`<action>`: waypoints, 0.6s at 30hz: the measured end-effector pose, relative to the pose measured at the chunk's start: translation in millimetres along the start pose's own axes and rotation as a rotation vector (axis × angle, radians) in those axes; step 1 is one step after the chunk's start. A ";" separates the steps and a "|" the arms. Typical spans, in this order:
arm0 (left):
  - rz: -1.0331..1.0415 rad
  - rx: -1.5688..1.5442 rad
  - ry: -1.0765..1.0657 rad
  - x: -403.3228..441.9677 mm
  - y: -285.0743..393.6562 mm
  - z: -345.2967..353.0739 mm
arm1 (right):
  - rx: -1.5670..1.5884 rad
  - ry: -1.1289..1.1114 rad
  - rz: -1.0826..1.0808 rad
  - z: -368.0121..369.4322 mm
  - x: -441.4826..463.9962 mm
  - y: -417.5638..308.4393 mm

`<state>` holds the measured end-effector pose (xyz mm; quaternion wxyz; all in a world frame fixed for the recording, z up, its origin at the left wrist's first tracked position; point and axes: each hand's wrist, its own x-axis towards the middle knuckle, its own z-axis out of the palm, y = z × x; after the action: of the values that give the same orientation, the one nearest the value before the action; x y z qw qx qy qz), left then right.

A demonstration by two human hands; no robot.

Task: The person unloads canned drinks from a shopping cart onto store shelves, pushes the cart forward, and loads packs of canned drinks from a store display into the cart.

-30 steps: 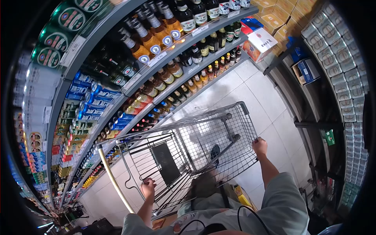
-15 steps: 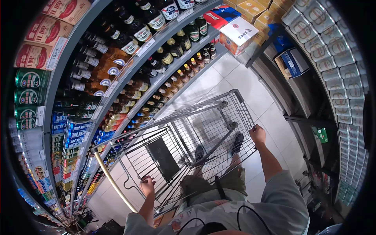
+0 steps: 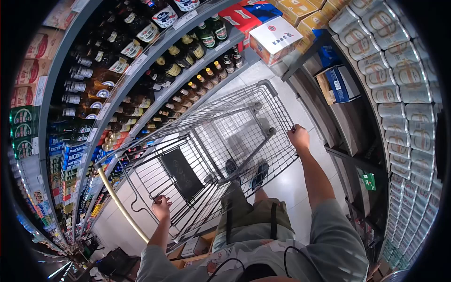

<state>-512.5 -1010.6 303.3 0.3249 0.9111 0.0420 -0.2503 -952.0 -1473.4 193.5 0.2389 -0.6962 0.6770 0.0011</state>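
A grey wire shopping cart (image 3: 235, 123) stands crosswise in front of me, its basket bare. Its pale yellow handle bar (image 3: 121, 204) lies to the left, and a dark child-seat panel (image 3: 181, 175) sits near that end. My right hand (image 3: 299, 137) is closed around the near side rim, toward the cart's front end. Farther back along the same side, my left hand (image 3: 162, 207) has its fingers curled at the rim near the handle. Both palms are hidden from view.
Shelves of beer bottles (image 3: 141, 35) curve along the left. At the aisle's end, a white box (image 3: 276, 36) stands by yellow cartons (image 3: 297, 10). Stacked cans (image 3: 399, 75) and a dark rack (image 3: 350, 120) holding a blue box (image 3: 342, 83) line the right.
The cart has moved forward, its front corner now closer to the white box. Both hands have moved along with it, and my feet have shifted. The view has turned slightly.
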 end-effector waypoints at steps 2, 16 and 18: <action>-0.021 -0.039 0.009 -10.5 8.5 13.9 | 0.002 -0.006 -0.025 -11.4 19.9 0.7; -0.125 -0.140 0.069 -73.0 63.2 112.2 | -0.050 -0.042 -0.104 -70.1 156.9 7.2; -0.148 -0.196 0.084 -79.8 68.5 128.8 | -0.061 -0.054 -0.119 -80.7 174.0 10.3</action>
<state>-620.9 -1136.4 295.5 0.3912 0.8789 0.1469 -0.2300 -973.2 -1664.0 205.0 0.2351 -0.7419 0.6274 0.0262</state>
